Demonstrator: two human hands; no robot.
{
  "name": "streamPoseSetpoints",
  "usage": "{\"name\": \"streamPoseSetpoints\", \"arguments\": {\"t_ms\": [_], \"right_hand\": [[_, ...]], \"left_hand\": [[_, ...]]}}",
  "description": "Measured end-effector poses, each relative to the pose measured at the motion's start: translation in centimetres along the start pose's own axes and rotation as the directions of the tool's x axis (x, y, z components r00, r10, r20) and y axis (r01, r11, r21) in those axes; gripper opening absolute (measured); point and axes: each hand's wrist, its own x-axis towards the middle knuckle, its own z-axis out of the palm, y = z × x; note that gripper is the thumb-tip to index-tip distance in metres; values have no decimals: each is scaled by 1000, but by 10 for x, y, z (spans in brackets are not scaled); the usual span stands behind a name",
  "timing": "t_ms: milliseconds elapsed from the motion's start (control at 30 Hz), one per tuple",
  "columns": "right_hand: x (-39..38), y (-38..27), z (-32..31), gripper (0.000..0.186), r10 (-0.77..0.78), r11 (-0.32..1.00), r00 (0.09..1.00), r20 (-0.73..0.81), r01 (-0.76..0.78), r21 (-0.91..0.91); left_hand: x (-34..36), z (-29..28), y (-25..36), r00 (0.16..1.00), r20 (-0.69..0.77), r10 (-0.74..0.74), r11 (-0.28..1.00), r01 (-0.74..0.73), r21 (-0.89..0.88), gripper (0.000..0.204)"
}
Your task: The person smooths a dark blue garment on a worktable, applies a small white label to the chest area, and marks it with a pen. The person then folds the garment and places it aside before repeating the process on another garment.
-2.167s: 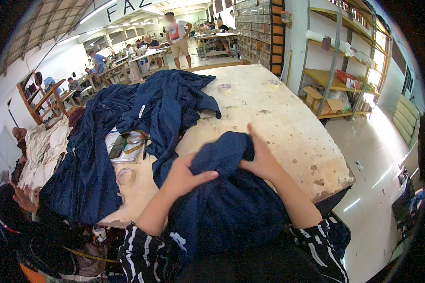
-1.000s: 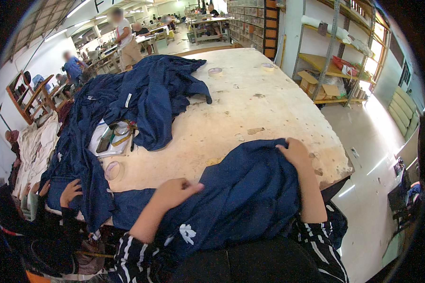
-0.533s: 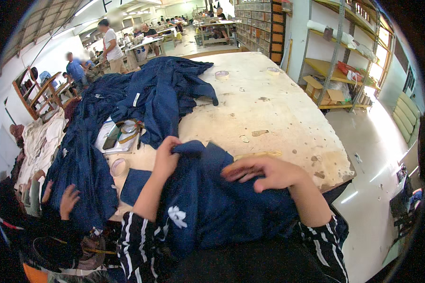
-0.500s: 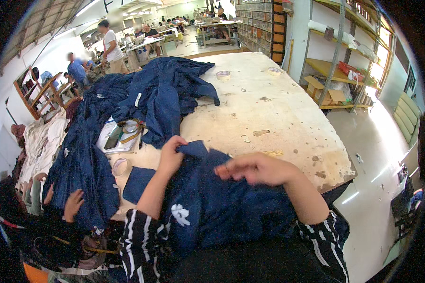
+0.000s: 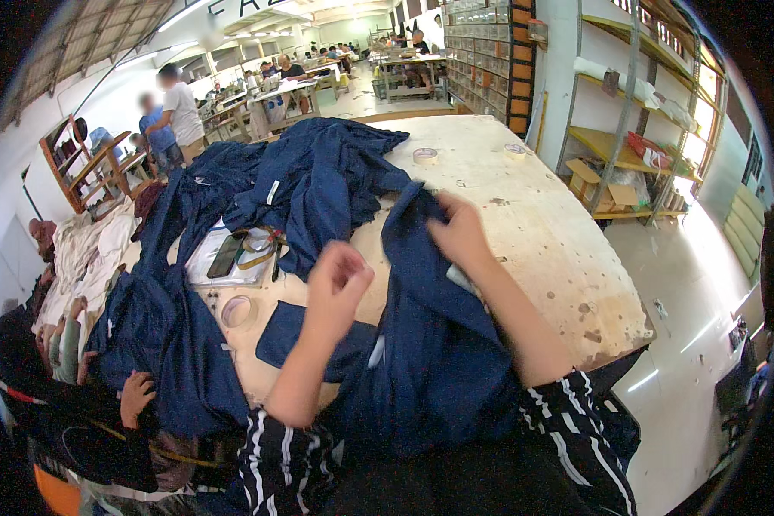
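A navy garment (image 5: 443, 335) rises from the near table edge in front of me, its upper end lifted off the surface. My right hand (image 5: 460, 232) is closed on that raised end. Left of the cloth, my left hand (image 5: 340, 279) hangs in the air with curled fingers, and no cloth shows in them. Beneath my left forearm lies a flat navy fabric piece (image 5: 284, 340). A roll of tape (image 5: 238, 311) rests beside that piece. Farther back, a dark phone (image 5: 224, 256) lies on white papers (image 5: 202, 262).
More navy garments (image 5: 314, 172) are heaped across the left of the wooden table (image 5: 542, 249). A co-worker's hand (image 5: 136, 397) touches navy cloth at the left. Two tape rolls lie at the far side. A metal shelf (image 5: 615, 146) stands right, beyond the table.
My right hand has gone up and away, taking hold of the garment and raising its end. My left hand has let go of the cloth and shifted slightly right. The view has turned a little.
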Motion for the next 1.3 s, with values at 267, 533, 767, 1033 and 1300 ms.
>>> {"name": "streamPoseSetpoints", "arguments": {"t_ms": [267, 533, 767, 1033, 1300], "right_hand": [[31, -51, -15, 27, -221, 935, 902, -370, 88, -344], [38, 4, -102, 34, 26, 920, 935, -354, -161, -357], [-10, -30, -97, 35, -51, 958, 871, 489, -96, 270], [-39, -37, -205, 26, 181, 882, 975, 132, -220, 417], [-77, 55, -85, 50, -7, 860, 987, 160, 88, -503]], "left_hand": [[-61, 90, 20, 880, 396, -262, 792, -38, 609, 81], [-16, -34, -5, 994, -12, -108, 680, 83, 728, 34], [86, -188, 45, 834, -387, 393, 604, 83, 792, 21], [70, -118, 49, 930, 307, -205, 762, -45, 646, 34], [27, -10, -73, 964, 259, -55, 603, -174, 778, 42]]}}
